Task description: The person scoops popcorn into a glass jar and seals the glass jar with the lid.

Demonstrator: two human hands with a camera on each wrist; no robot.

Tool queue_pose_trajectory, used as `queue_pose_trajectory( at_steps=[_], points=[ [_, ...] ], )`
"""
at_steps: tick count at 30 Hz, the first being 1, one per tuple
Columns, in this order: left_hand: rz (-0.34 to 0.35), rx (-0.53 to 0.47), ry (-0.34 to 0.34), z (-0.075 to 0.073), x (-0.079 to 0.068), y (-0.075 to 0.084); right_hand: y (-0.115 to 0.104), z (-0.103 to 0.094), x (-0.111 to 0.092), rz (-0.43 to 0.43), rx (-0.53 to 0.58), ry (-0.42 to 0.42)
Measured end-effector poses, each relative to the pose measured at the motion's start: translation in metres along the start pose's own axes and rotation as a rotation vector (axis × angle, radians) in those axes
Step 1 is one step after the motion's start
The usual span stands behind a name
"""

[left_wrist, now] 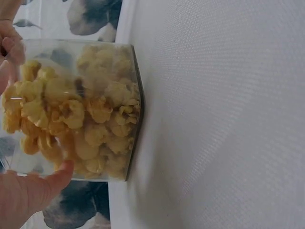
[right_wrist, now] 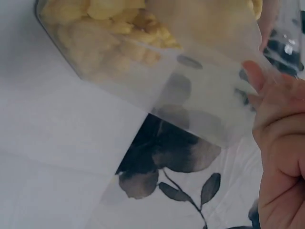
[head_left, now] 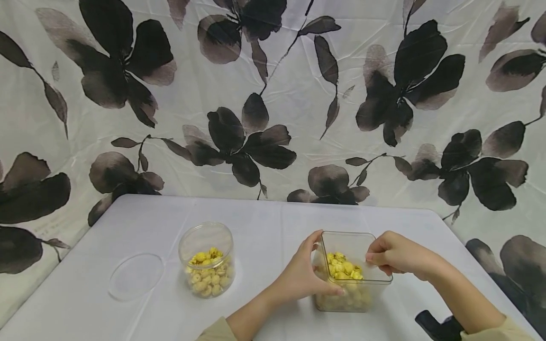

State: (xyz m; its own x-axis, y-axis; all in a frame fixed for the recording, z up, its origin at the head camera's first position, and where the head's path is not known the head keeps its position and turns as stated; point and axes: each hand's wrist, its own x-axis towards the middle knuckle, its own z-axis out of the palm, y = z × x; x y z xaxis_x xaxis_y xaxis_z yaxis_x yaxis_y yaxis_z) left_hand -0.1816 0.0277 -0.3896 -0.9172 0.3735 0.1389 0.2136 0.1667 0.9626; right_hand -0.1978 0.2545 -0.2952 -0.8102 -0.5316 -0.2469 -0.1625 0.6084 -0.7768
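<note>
A clear square container [head_left: 346, 303], partly filled with yellow popcorn [left_wrist: 71, 114], stands on the white table in the head view. My left hand [head_left: 304, 274] grips its left side, the thumb [left_wrist: 61, 177] lying along the near wall. At the right rim, my right hand [head_left: 398, 255] has its fingers curled and pinches the container's edge. In the right wrist view, the right fingertips [right_wrist: 253, 75] meet the upper part of the clear wall. The container's opening faces up, with popcorn lying low inside it.
Left of the container stands a clear round jar [head_left: 206, 265], also partly filled with popcorn. A clear round lid [head_left: 136, 277] lies farther left on the table [head_left: 256, 227]. Beside the right forearm is a black object [head_left: 439, 327]. A flower-patterned cloth [head_left: 273, 94] hangs behind the table.
</note>
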Motion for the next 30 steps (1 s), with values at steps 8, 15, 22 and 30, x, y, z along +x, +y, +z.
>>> queue_pose_trajectory(
  at_steps=[8,15,22,30],
  points=[
    [0.006,-0.021,-0.008,0.001,0.0,-0.002,0.003,0.0,-0.001,0.022,0.054,-0.03],
    [0.006,-0.006,-0.007,0.001,-0.001,-0.002,0.007,-0.006,-0.008,0.061,0.127,0.005],
    [0.004,-0.001,-0.005,0.0,0.0,-0.002,0.012,-0.006,-0.014,0.102,0.224,0.05],
    [0.007,0.01,-0.001,0.0,0.0,-0.002,0.017,-0.008,-0.017,0.091,0.266,0.045]
  ],
)
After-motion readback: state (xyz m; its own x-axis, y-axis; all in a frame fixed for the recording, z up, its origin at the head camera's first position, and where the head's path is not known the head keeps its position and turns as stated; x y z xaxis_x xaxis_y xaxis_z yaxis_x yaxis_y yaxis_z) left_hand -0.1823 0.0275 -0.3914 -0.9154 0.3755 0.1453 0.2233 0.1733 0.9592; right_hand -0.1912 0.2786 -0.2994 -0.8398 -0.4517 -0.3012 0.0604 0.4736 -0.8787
